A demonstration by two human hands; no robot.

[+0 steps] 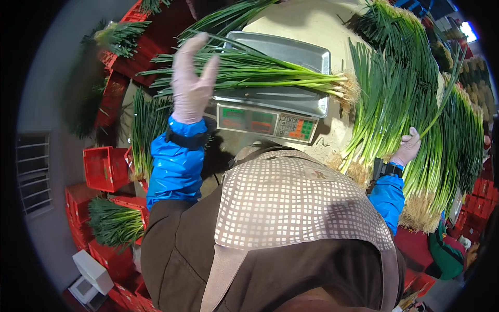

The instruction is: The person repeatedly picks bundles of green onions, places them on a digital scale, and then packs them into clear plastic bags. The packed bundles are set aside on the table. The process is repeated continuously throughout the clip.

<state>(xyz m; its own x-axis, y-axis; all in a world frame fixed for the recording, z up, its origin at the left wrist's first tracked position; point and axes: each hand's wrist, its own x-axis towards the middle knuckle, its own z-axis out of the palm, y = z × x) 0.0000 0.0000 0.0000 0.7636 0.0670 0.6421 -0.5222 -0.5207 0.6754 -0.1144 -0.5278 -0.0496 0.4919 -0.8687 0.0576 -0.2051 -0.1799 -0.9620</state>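
Observation:
A bunch of green onions (pixel 270 76) lies across the metal tray (pixel 247 39) of a digital scale (pixel 267 125), roots to the right. Above its leafy end is my left hand (pixel 192 80) in a pale glove, thumb and fingers spread, holding nothing. Whether it touches the leaves is unclear. At the right, my right hand (pixel 407 150), also gloved, is closed on a single green onion (pixel 442 108) whose stalk slants up and away to the right. Around that hand lie thick piles of green onions (pixel 382 104), roots mostly toward me.
Pale tabletop (pixel 306 18) shows behind the scale. More green onions (pixel 397 31) are heaped at the far right. On the left stand red crates (pixel 106 169), some with green onions (pixel 117 221) in them. A white box (pixel 92 271) sits at lower left.

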